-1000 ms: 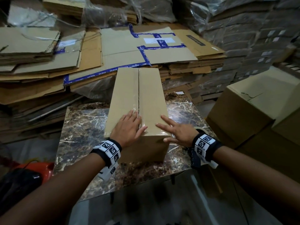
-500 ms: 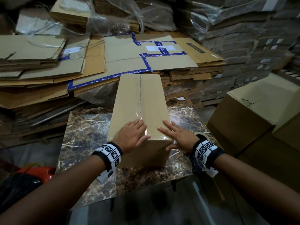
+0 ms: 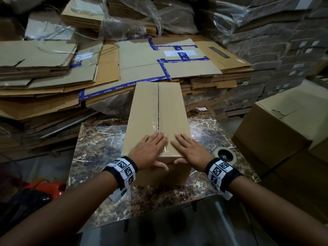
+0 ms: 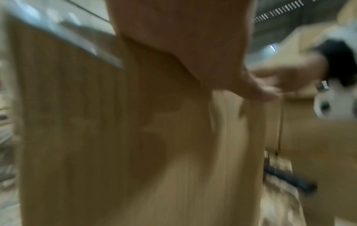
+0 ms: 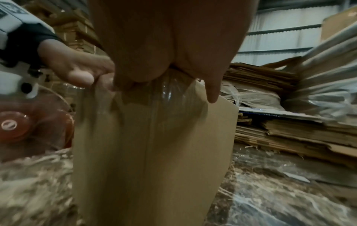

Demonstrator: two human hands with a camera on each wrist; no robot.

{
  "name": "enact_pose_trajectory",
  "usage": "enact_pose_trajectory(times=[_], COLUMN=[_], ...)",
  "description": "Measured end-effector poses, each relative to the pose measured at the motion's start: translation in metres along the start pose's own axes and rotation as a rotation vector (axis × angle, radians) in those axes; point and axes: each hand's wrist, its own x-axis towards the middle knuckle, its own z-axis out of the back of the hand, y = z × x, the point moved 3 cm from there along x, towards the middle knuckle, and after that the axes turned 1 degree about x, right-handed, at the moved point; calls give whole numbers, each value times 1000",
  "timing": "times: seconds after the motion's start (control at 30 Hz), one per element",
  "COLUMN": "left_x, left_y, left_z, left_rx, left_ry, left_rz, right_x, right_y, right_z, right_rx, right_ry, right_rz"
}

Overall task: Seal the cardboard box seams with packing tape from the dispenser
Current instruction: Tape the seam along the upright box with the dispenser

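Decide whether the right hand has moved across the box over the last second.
Yes. The right hand has slid inward from the right edge of the box toward the centre seam.

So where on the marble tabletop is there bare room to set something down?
Left of the tall brown cardboard box, the marble tabletop lies bare to its edge. Right of it a patch lies bare beyond the clear tape roll. Both hands crowd the box's near end.

No wording can be read: the print on the blue tape (image 3: 124,85) behind the cardboard box (image 3: 158,110) is too small.
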Motion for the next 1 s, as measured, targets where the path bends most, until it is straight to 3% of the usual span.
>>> enact_pose_trajectory(times=[0.1,0.2,0.27,0.33,0.4,0.47,0.57,0.67,0.8,0.9,1.0], left_x=[-8,-19,-25,-31,-37,-43,-51,-55,-51,-47,-48], left_y=[17,40,47,47,47,51,50,39,32,32,29], left_z=[14,20,13,1,-4,-7,-16,-30,-40,-45,-44], left_rx=[-126,-102,-100,-91,-118,-208,-520,-888,-1294,-1492,-1380], left_ry=[-27,-60,-56,-177,-411,-658,-954,-1154,-1322,-1412,-1469], left_rz=[-30,-37,-32,-29,30,180,508,856,1219,1293,1267], right_x=[-1,0,10,24,34,37,39,42,43,43,38], right_y=[0,2,11,26,40,44,41,42,43,43,46], right_z=[0,8,22,29,19,7,4,1,0,1,5], right_rx=[29,158,251,248,183,121,87,59,33,34,54], right_ry=[11,10,-76,-167,-155,-142,-218,-232,-205,-192,-219], right_rz=[1,-74,-147,-143,-83,-77,-101,-123,-132,-149,-153])
